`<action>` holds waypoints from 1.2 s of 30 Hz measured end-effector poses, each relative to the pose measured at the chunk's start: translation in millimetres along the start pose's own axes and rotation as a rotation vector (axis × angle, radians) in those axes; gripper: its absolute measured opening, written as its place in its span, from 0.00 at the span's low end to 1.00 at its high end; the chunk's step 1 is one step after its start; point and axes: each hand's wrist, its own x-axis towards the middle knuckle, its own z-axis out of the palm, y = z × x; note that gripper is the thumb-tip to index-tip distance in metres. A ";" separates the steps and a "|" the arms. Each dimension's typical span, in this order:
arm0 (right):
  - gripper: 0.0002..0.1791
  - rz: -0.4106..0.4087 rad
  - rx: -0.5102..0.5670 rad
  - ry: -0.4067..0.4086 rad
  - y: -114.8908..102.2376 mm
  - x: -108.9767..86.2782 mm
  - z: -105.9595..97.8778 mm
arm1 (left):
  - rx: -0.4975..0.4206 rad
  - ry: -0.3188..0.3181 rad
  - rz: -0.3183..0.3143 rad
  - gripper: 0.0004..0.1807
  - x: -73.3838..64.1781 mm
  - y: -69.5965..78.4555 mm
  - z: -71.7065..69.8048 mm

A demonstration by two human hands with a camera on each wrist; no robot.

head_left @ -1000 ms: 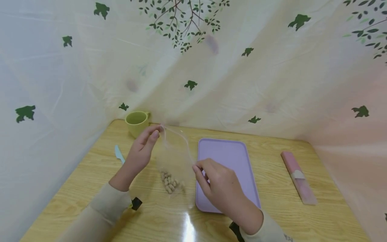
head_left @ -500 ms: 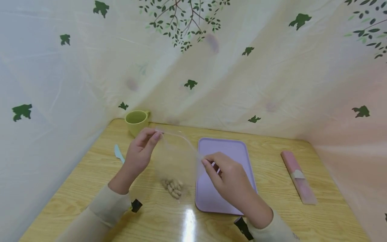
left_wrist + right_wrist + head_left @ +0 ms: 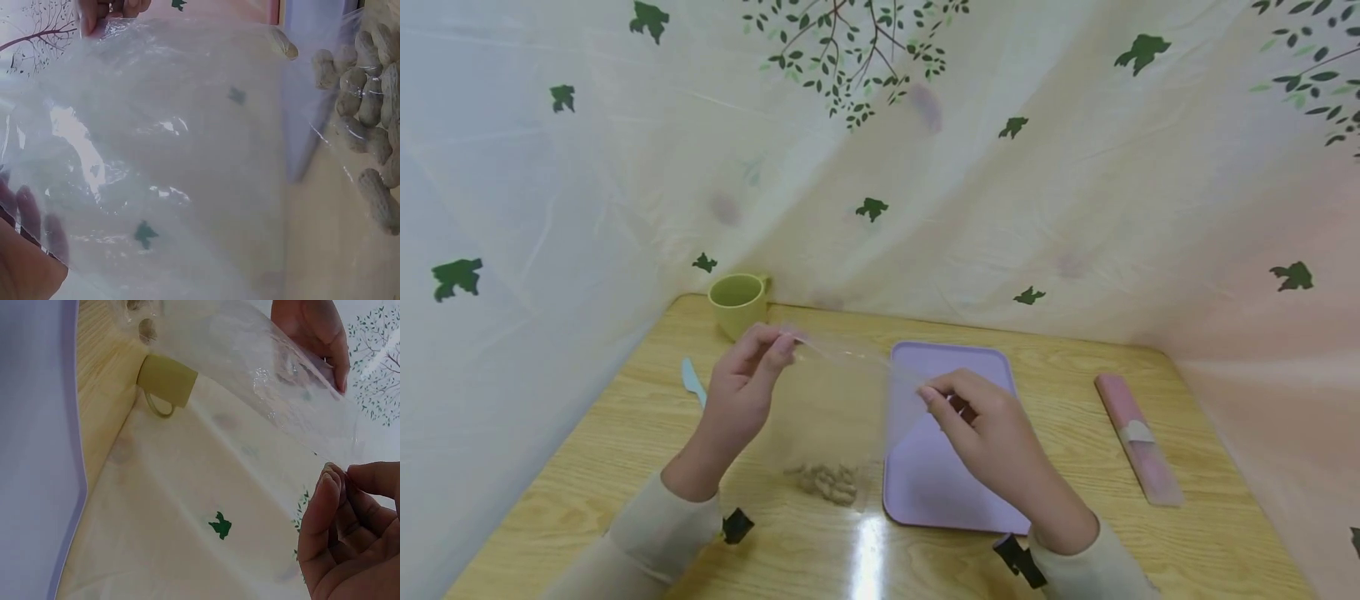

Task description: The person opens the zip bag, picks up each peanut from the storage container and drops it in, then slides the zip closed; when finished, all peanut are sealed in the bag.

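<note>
A clear plastic zip bag point(image 3: 831, 408) hangs between my two hands over the table. My left hand point(image 3: 741, 392) pinches its upper left corner between thumb and fingers. At the upper right corner, my right hand point(image 3: 981, 417) pinches the bag's edge with thumb and forefinger. Unshelled peanuts point(image 3: 827, 482) lie gathered in the bottom of the bag. In the left wrist view the peanuts point(image 3: 369, 94) show through the film, one of them apart from the rest. The bag's top edge stretches nearly straight between the hands. Its right part overlaps the purple tray point(image 3: 951, 492) in the head view.
A yellow-green mug point(image 3: 737, 304) stands at the back left of the wooden table point(image 3: 587, 475). A light blue knife point(image 3: 692, 379) lies partly behind my left hand. On the right is a long pink case point(image 3: 1138, 437) with a pale band. A printed curtain point(image 3: 925, 250) encloses the table.
My right hand has moved right and slightly up, drawing the bag's mouth straighter. My left hand has come down a little, and the peanuts have shifted slightly right and toward me.
</note>
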 end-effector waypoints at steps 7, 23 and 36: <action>0.06 0.048 0.013 -0.027 0.0 0.0 -3.5 | 0.036 0.026 -0.017 0.07 -2.8 4.1 1.7; 0.06 0.046 0.055 -0.109 5.2 -2.6 -7.0 | 0.037 0.023 0.016 0.15 -6.2 8.5 0.5; 0.02 0.002 0.047 -0.167 -4.4 9.2 2.1 | 0.243 -0.197 -0.048 0.14 -13.6 12.8 -5.1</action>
